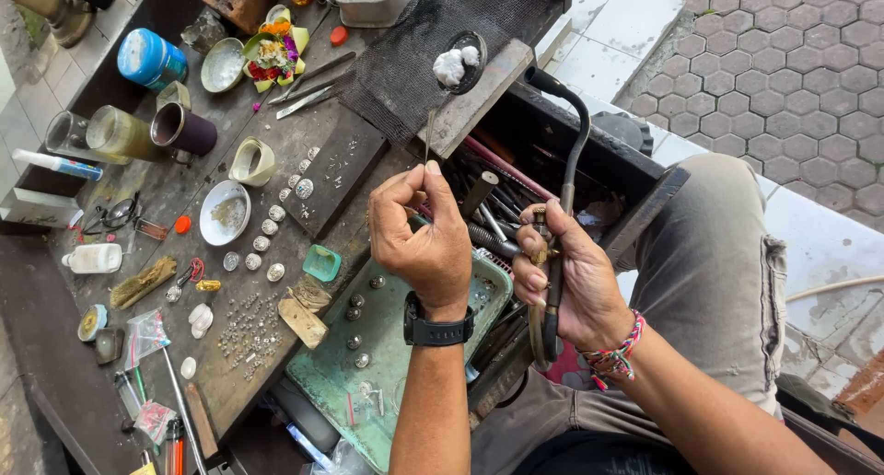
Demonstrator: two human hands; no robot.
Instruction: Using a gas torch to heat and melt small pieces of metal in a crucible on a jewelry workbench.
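My left hand (425,236), with a black watch on the wrist, pinches thin metal tweezers (428,136) that point up toward a wooden block (479,102). In my right hand (569,286), which wears a beaded bracelet, is a blowtorch (551,254) with a brass valve. Its black tube (575,134) curves up to a nozzle near the block. A small dark dish (476,56) with white lumps (451,67) rests on a black mesh pad (396,79) just beyond the tweezers' tip. What the tweezers' tip holds is too small to tell.
A green tray (396,383) with small silver domes lies under my left wrist. Round silver pieces (269,226) and tiny beads (247,332) cover the worn bench. Cups, jars, a white bowl (224,214) and a flower offering (272,56) stand at the left. An open drawer of tools (497,203) sits between my hands.
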